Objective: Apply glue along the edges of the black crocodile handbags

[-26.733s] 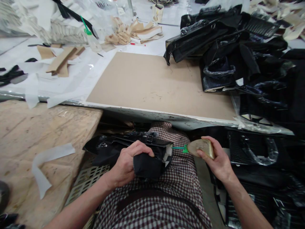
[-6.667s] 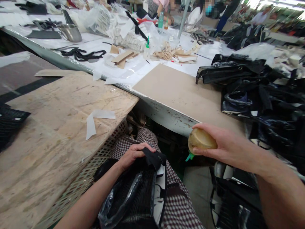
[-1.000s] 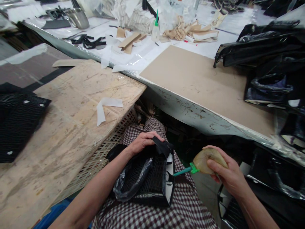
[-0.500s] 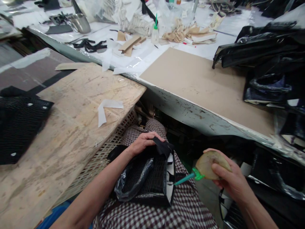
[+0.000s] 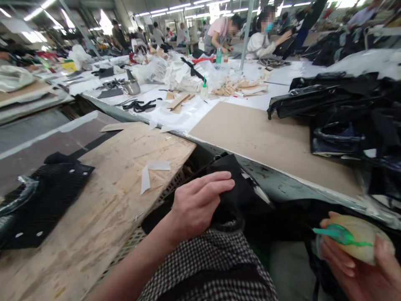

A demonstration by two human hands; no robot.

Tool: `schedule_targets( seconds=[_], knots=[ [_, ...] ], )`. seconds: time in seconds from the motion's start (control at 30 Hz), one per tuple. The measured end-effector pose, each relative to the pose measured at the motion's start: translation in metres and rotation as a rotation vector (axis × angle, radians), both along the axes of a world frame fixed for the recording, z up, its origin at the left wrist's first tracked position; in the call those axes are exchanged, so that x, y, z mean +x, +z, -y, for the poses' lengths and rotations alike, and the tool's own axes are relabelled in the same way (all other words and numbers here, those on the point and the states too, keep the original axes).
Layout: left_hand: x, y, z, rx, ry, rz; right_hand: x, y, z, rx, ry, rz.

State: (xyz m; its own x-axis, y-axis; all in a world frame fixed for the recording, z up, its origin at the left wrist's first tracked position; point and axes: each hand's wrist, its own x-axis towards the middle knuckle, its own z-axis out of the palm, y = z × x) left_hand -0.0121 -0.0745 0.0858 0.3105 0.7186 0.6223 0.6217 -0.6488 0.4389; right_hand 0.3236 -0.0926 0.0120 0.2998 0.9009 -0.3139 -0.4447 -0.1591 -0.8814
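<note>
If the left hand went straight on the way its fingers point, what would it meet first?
The left hand lies on the black bag; past that fold, probably the worktable's front edge, though depth is unclear.

My left hand [image 5: 196, 205]: palm down, fingers stretched out flat.
My right hand [image 5: 354, 267]: low at right, fingers curled, gripping.

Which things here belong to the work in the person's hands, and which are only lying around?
In hand: black bag under the left hand; squeeze bottle in the right hand.
Lying about: paper strip, black mesh panel, cardboard sheet, pile of black bags.
</note>
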Motion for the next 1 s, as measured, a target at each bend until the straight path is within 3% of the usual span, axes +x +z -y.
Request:
schedule_targets(
  seconds=[0.07,0.13,0.27,0.33,0.5,0.77,1.0],
  knots=[
    [0.006,0.0,0.008,0.07,-0.001,-0.152,-0.003,0.002,0.001,-0.058,-0.077,-0.064],
    [0.008,-0.016,0.013,0.069,-0.043,-0.222,-0.005,-0.003,0.004,-0.099,-0.116,-0.128],
    [-0.002,-0.057,0.024,0.004,-0.004,-0.15,0.0,-0.024,0.015,-0.141,-0.12,-0.161],
    [-0.01,-0.066,0.03,-0.031,0.064,-0.09,0.002,-0.034,0.02,-0.146,-0.087,-0.149],
    [-0.013,-0.058,0.033,-0.142,0.045,0.007,-0.004,-0.041,0.015,-0.136,0.043,0.012],
    [-0.019,-0.064,-0.001,-0.281,-0.023,0.123,-0.006,-0.028,-0.025,-0.064,0.208,0.423],
    [-0.022,-0.072,-0.02,-0.413,-0.09,0.208,0.004,-0.042,-0.031,-0.038,0.279,0.394]
  ],
)
